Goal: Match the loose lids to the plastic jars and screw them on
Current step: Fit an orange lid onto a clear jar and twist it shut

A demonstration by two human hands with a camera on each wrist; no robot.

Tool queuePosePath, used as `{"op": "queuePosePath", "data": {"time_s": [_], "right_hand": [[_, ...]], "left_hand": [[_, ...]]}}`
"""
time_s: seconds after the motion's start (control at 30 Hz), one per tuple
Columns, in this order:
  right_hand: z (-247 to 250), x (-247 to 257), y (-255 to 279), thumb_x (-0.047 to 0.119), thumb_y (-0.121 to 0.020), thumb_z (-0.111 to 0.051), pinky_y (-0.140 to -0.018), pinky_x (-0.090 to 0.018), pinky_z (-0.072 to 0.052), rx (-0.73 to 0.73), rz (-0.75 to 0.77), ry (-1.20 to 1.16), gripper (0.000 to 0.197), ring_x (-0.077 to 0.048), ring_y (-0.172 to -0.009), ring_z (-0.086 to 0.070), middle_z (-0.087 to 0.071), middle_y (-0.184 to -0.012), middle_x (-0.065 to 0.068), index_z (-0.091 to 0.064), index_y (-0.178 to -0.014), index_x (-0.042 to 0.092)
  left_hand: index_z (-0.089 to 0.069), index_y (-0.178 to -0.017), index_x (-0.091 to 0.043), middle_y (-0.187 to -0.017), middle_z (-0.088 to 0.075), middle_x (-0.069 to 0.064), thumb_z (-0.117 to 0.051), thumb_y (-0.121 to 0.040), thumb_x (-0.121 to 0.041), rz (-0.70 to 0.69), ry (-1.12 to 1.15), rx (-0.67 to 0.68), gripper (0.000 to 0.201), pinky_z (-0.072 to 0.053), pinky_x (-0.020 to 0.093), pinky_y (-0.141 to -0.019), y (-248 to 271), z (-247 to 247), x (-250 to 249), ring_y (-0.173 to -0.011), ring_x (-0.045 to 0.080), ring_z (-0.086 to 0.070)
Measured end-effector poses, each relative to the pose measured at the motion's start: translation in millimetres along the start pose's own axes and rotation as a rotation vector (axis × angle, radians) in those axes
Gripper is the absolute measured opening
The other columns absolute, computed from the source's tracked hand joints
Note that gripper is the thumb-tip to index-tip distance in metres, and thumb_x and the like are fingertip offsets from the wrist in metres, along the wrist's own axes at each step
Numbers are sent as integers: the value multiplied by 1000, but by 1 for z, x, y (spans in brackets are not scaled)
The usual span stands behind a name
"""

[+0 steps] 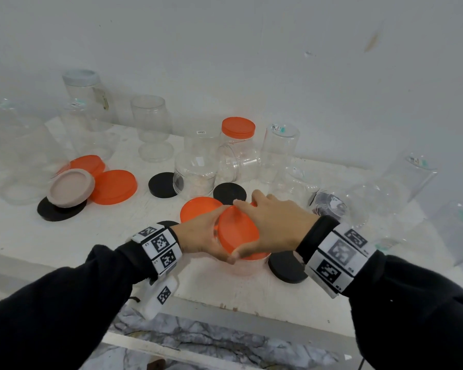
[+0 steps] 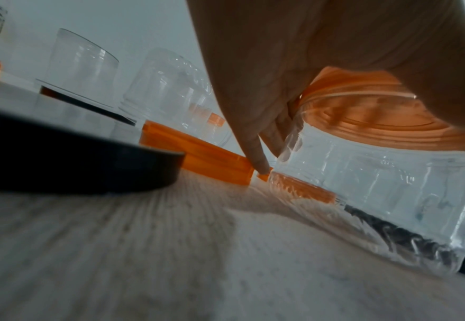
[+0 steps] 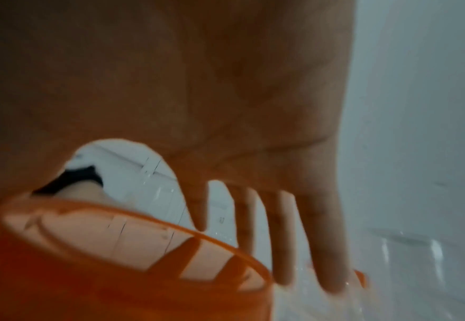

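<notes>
A clear plastic jar [image 1: 247, 267] stands near the table's front edge with an orange lid [image 1: 238, 231] sitting tilted on its mouth. My left hand [image 1: 202, 235] wraps the jar's left side just under the lid; in the left wrist view its fingers [image 2: 256, 130] lie against the jar [image 2: 377, 184] below the lid's underside [image 2: 363, 113]. My right hand [image 1: 274, 225] spans the lid from above, thumb on the near rim and fingers over the far rim. In the right wrist view the palm [image 3: 198, 97] hovers over the orange lid [image 3: 115, 249].
Loose orange lids [image 1: 198, 209] [image 1: 114, 186], black lids [image 1: 162, 185] [image 1: 229, 193] [image 1: 286, 267] and a beige lid [image 1: 71, 187] lie around. Several open clear jars stand behind; one jar [image 1: 238, 140] wears an orange lid. A jar [image 1: 337, 206] lies on its side at right.
</notes>
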State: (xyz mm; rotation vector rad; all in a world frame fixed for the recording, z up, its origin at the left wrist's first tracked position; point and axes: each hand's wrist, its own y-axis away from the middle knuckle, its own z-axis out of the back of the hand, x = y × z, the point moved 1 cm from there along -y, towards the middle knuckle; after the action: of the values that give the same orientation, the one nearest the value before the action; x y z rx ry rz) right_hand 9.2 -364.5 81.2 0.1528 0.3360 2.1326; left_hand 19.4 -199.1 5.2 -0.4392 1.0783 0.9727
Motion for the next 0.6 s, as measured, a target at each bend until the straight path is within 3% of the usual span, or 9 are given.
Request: {"op": "queuePosePath", "data": {"time_s": [0.07, 0.17, 0.27, 0.33, 0.4, 0.5, 0.6], "right_hand": [[4, -4, 2, 61, -66, -72, -98, -40, -37, 63, 121, -65, 99, -22, -132, -25, -13, -151, 4, -12, -143, 44], [7, -6, 4, 39, -71, -75, -90, -33, -39, 97, 226, -66, 90, -21, -128, -24, -12, -148, 12, -18, -140, 51], [4, -1, 0, 54, -69, -70, -80, -31, -41, -2, 143, -27, 83, -22, -109, -37, -30, -132, 5, -22, -136, 52], [3, 2, -1, 72, -66, -62, -77, -31, -39, -56, 49, 32, 85, -24, -105, -44, -37, -122, 0, -24, -138, 46], [2, 0, -2, 77, -65, -58, -79, -33, -39, -58, 20, 44, 90, -25, -109, -46, -38, -125, -3, -24, -140, 41], [7, -4, 1, 59, -68, -71, -95, -39, -41, 62, 130, -110, 87, -22, -124, -31, -23, -143, 4, -20, -138, 50], [9, -4, 1, 34, -73, -74, -98, -44, -42, 148, 197, -91, 83, -24, -124, -29, -16, -145, 10, -24, -137, 53]], "left_hand": [[-32, -129, -30, -121, -47, -18, -88, -58, -10, -12, 20, 0, 92, -39, 5, -85, -1, 0, 1, -108, -12, -48], [-30, -127, -38, -123, -44, -21, -86, -60, -8, -26, 11, 37, 93, -38, 8, -90, -2, 0, 2, -108, -19, -45], [-32, -129, -29, -121, -43, -20, -85, -61, -4, -27, 16, 12, 90, -37, 2, -85, -3, 0, 6, -105, -21, -44], [-31, -133, -28, -123, -46, -17, -88, -59, -11, -15, 25, 11, 95, -40, 5, -86, -3, 0, 6, -110, -11, -46], [-28, -136, -29, -127, -46, -16, -90, -54, -23, -10, 12, 28, 103, -41, 8, -89, -2, -1, 6, -116, -2, -47], [-29, -133, -31, -124, -44, -20, -88, -57, -13, -5, 33, 17, 98, -39, 6, -90, -3, 0, 5, -115, -3, -46], [-26, -138, -33, -130, -45, -16, -87, -48, -35, -3, 25, 43, 108, -39, 18, -101, -3, 0, 6, -121, -1, -44]]}}
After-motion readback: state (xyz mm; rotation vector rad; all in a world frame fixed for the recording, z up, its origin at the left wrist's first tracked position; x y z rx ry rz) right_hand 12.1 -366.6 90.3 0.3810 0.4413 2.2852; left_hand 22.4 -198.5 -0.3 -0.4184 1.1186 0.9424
